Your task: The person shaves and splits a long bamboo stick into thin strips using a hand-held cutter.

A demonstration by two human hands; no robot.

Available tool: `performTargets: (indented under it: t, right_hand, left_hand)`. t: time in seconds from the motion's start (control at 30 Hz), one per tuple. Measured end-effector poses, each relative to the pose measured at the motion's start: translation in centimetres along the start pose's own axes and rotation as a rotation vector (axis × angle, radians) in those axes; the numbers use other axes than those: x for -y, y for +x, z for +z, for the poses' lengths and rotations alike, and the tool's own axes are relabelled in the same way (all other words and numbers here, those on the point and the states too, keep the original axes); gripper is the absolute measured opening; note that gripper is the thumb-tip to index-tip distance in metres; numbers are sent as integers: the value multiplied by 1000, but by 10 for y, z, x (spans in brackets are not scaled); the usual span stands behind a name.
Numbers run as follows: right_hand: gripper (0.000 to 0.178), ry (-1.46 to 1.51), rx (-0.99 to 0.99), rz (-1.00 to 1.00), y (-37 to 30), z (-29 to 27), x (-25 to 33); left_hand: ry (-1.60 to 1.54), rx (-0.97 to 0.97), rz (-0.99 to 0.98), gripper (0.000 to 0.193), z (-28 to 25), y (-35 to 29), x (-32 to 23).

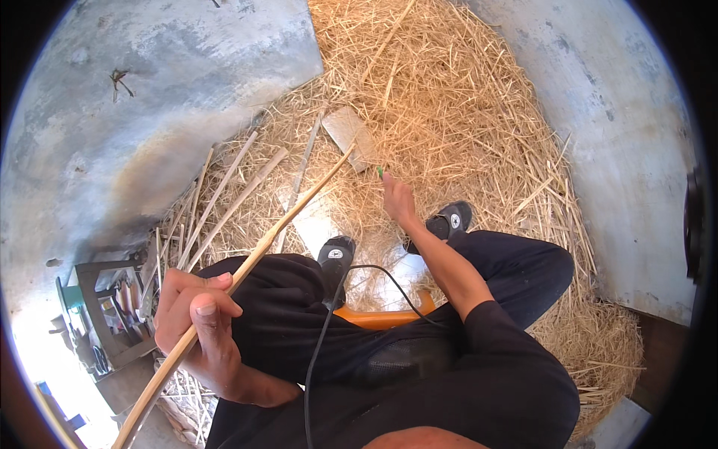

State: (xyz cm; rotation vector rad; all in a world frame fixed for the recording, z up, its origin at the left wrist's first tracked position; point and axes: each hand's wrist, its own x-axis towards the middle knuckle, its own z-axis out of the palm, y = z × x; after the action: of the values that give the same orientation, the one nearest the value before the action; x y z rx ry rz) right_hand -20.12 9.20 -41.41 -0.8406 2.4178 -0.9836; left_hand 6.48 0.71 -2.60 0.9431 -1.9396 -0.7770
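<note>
My left hand [203, 325] is closed around a long, pale wooden strip [262, 245], which looks like split bamboo. The strip slants from the lower left up towards the middle, its far tip ending beside a flat rectangular block [349, 133] on the floor. Stretched forward over the shavings, my right hand [399, 198] is closed, and a small green end [380, 171] shows at its fingers. What that green thing belongs to cannot be made out. The hand is just to the right of the block's near end.
Straw-like shavings [456, 97] cover much of the floor. Several split strips [238, 196] lie at the left, near a wooden rack of tools [123, 307]. An orange stool [385, 320] is under me, and a black cable [318, 352] crosses my lap. Grey walls [187, 67] stand on both sides.
</note>
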Motion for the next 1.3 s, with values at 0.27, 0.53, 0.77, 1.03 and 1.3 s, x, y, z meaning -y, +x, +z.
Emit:
performTargets:
  t: [0.27,0.53,0.77,1.03,1.3]
  right_hand:
    - [62,52,17,-2,29,38,40]
    - [73,-35,138,145,50,33,38]
    - [68,-195,189,388,50,25,26]
    - [67,-35,-53,104,19,39,6]
    - [70,-73,79,222,69,50,32]
  left_hand:
    - [69,-9,60,58,4,2,-2]
    - [107,-27,48,60,2,5,1]
    - [83,1,7,60,-2,8,0]
    - [57,-35,47,56,3,4,5]
    - [123,-83,-55,58,9,5,-2]
